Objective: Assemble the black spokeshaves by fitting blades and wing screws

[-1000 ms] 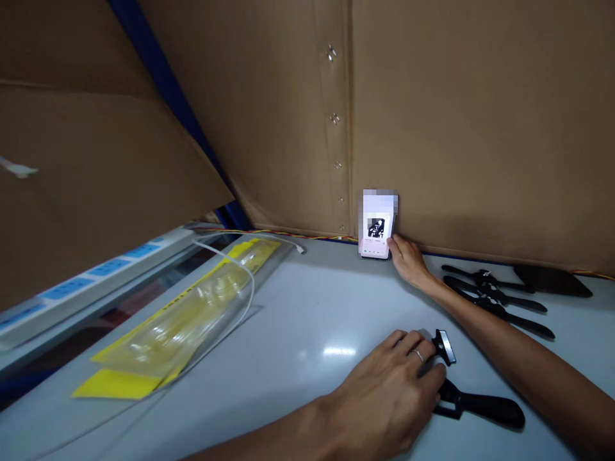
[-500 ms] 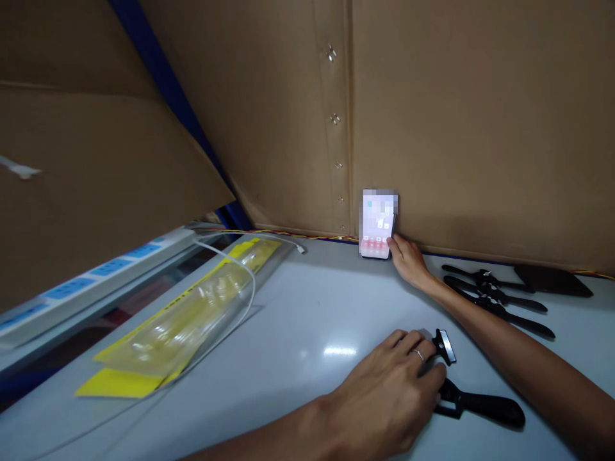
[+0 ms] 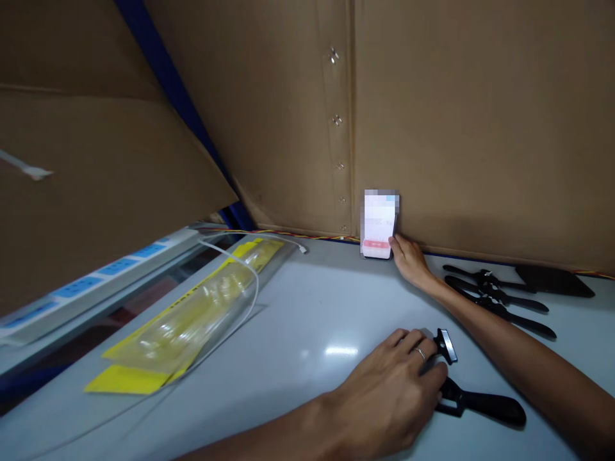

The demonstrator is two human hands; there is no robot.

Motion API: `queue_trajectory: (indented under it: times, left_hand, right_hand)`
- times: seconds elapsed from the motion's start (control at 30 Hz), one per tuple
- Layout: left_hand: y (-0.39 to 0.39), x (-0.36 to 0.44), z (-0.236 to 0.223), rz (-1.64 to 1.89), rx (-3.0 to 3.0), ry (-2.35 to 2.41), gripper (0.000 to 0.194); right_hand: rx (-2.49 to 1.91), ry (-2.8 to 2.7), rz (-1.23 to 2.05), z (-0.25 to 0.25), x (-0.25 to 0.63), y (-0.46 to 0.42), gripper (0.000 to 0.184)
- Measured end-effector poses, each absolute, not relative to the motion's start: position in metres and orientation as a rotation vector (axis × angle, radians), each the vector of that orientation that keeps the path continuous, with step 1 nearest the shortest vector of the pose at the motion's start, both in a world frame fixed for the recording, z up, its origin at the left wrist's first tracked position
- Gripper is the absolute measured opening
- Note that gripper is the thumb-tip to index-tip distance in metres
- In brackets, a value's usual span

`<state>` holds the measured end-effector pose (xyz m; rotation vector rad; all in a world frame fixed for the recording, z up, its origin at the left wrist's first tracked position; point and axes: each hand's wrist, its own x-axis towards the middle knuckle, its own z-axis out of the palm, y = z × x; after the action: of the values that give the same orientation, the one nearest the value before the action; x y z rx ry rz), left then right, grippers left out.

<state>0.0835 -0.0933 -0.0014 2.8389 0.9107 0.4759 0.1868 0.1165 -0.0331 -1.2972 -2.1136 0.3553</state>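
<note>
A smartphone (image 3: 378, 224) with a lit, partly blurred screen leans upright against the cardboard wall. My right hand (image 3: 408, 259) is at its lower right edge, a fingertip on the screen's side and the other fingers bent together. Nearer to me, my left hand (image 3: 391, 387) is closed low over the table, a ring on one finger. From beneath its fingers sticks a black scraper head (image 3: 446, 346) with a shiny metal strip. A black handle with a cut-out frame (image 3: 494, 408) lies beside the thumb; my hand covers its inner end, so I cannot tell whether both are one tool.
Several slim black tools (image 3: 509, 298) and a flat black piece (image 3: 557, 280) lie at the back right. Clear plastic packaging with yellow card (image 3: 192, 314) lies at the left, crossed by a white cable (image 3: 257, 282). A power strip (image 3: 106, 275) runs along the left edge.
The phone's screen has switched from a page of icons to a pale page with a red bar. Both hands stay in place; the view has shifted slightly.
</note>
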Motion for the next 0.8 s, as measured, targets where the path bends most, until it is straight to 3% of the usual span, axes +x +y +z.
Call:
queue_trajectory:
  times: [0.27, 0.43, 0.53, 0.67, 0.8]
  left_hand:
    - [-0.092, 0.083, -0.004, 0.509, 2.812, 0.907, 0.015]
    - [-0.092, 0.083, -0.007, 0.578, 2.775, 0.863, 0.021]
    - [-0.092, 0.082, -0.008, 0.616, 2.751, 0.854, 0.026]
    - [-0.093, 0.082, -0.007, 0.667, 2.701, 0.931, 0.025]
    - [-0.094, 0.08, -0.006, 0.67, 2.664, 0.923, 0.024]
  right_hand:
    - [-1.218, -1.999, 0.302, 0.004, 0.193, 0.105, 0.025]
    - [-1.069, -2.205, 0.287, 0.029, 0.235, 0.047, 0.022]
    - [-1.009, -2.353, 0.28, 0.022, 0.274, -0.001, 0.018]
    - [-0.969, -2.498, 0.267, 0.003, 0.315, -0.044, 0.032]
    - [-0.984, -2.581, 0.255, -0.003, 0.328, -0.06, 0.033]
